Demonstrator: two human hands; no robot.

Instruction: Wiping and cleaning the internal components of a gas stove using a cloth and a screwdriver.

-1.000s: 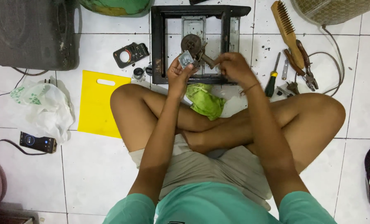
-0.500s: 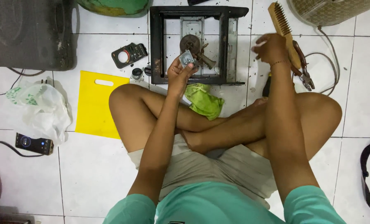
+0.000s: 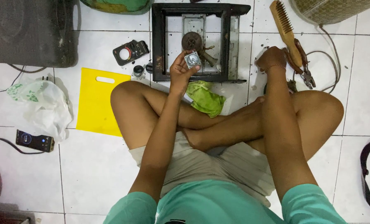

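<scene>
Plastic bag (image 3: 40, 101) and yellow sheet (image 3: 97, 101) seen at left on tiled floor (image 3: 89, 166). Small square metal part (image 3: 192, 59) gripped in left hand (image 3: 181, 70), held over black metal frame (image 3: 159, 41) (green cloth (image 3: 205, 98) below). Right hand (image 3: 271, 58) closed beside wire brush (image 3: 286, 31), pliers (image 3: 304, 68); contents cannot be told.

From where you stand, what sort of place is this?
Probably a home floor used as a makeshift repair spot: white floor tiles, a stripped black stove frame, a multimeter, and a wire brush with pliers.
</scene>
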